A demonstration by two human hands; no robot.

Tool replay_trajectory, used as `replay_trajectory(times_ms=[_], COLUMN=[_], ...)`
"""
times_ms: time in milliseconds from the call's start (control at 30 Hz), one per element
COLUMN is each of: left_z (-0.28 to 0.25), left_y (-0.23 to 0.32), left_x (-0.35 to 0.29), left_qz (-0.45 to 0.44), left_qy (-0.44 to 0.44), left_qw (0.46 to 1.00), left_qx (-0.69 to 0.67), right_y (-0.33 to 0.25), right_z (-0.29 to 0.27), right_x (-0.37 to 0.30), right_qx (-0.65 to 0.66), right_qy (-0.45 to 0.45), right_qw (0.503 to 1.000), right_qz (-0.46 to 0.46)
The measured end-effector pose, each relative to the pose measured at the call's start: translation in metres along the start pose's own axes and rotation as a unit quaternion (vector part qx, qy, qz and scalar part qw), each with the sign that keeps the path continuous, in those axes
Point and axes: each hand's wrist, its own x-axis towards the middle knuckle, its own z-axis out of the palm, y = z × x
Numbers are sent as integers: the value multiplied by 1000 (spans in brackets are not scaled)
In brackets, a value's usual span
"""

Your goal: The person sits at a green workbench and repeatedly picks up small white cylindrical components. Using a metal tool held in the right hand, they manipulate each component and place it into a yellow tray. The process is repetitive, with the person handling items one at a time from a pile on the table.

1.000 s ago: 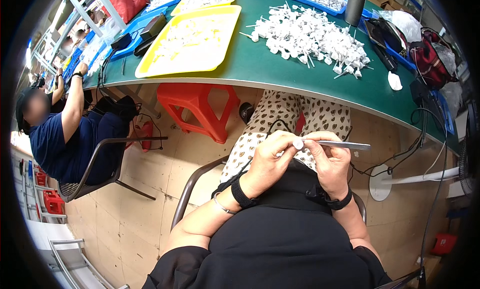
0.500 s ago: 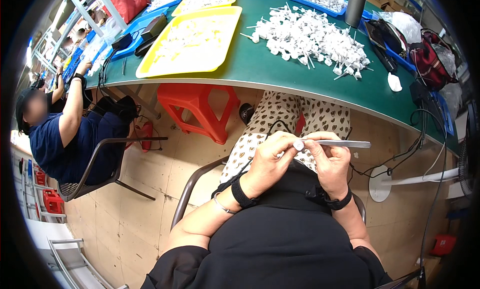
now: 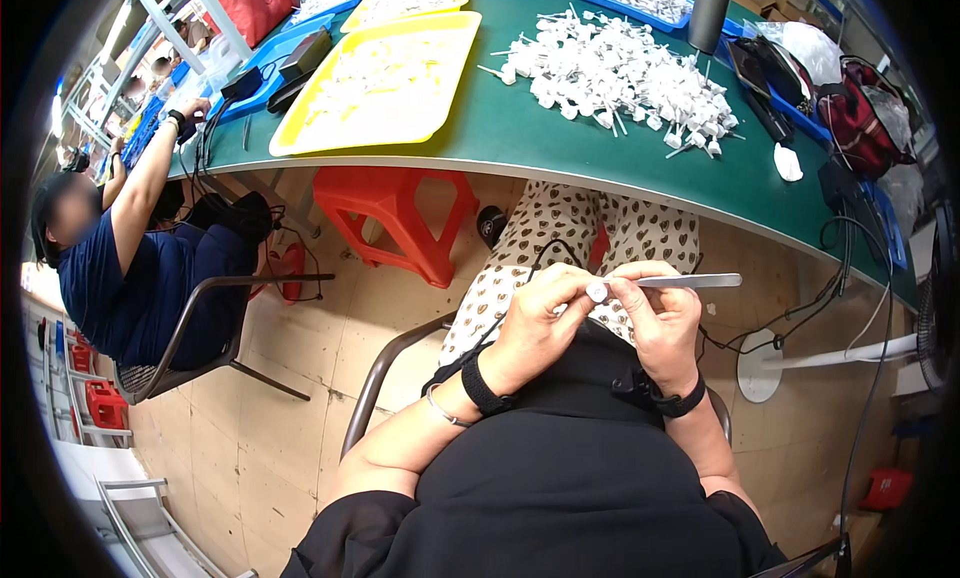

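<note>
Over my lap, my left hand (image 3: pixel 541 323) pinches a small round white plastic part (image 3: pixel 597 292) between thumb and fingers. My right hand (image 3: pixel 660 323) is closed on a pair of silver tweezers (image 3: pixel 690 281), whose broad rear end points out to the right. The tips meet or come close to the white part; the fingers hide exactly where. On the green table ahead lies a loose heap of similar-looking white parts (image 3: pixel 625 73) with thin stems.
A yellow tray (image 3: pixel 450 93) holding small pieces stands left of the heap. A dark bottle (image 3: pixel 709 16) and a dark red bag (image 3: pixel 868 118) are at the right. Below the table edge stands a red stool (image 3: pixel 385 203). A co-worker (image 3: pixel 120 258) sits at the left.
The rear end of the tweezers has risen slightly, while my hands stay nearly in place. At the left, the co-worker's arm has reached farther over the table.
</note>
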Motion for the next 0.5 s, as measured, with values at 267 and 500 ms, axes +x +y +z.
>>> replay_trajectory(times_ms=[267, 500], left_z=[1, 2], left_y=[-2, -1], left_x=[-2, -3], left_qz=[-15, -30], left_qy=[-3, -1], left_qw=[1000, 999], left_qx=[-15, -15], right_y=[1, 2], right_z=[0, 0], right_x=[0, 1], right_qx=[-17, -153], right_qy=[-5, -10], right_qw=[1000, 982], right_qz=[-25, -115])
